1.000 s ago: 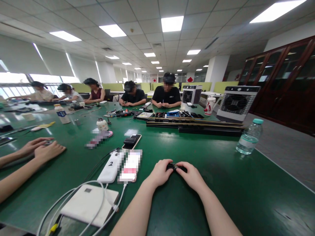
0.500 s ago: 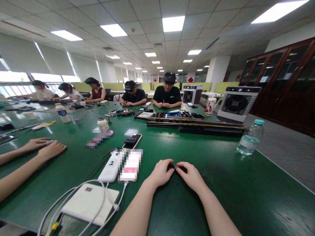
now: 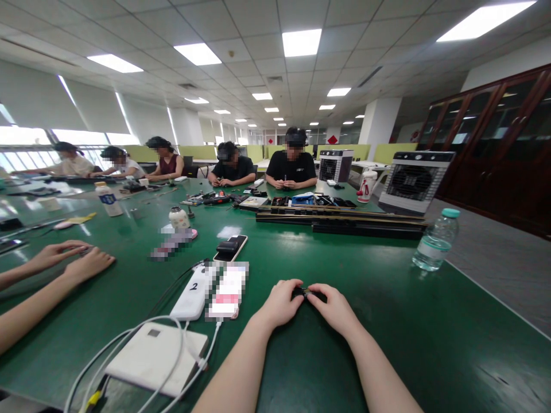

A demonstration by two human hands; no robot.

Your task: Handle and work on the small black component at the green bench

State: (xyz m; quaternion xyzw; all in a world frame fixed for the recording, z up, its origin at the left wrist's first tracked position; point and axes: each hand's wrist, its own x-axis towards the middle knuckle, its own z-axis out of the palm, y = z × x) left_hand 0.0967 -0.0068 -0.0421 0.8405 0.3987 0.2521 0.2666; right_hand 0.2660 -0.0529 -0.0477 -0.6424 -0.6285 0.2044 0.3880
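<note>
Low over the green table [image 3: 344,367], a small dark object [image 3: 306,292] sits between my two hands. My left hand [image 3: 282,301] closes on its left end, with thumb and fingers curled round it. On the other end, my right hand [image 3: 333,304] grips it in the same way. A bit of yellowish or metallic colour shows in the middle of the object. Its kind is too small to make out, and the fingers cover most of it.
Left of my hands are a phone [image 3: 228,289], a white power bank [image 3: 191,292], a white box [image 3: 157,358] and looping cables. A water bottle [image 3: 437,241] stands right. Long black strips [image 3: 340,221] lie ahead. A co-worker's hands [image 3: 81,261] rest at far left.
My hands and the dark object keep nearly the same place and grip. The whole view has shifted very slightly. At far left, the co-worker's fingers have moved a little.
</note>
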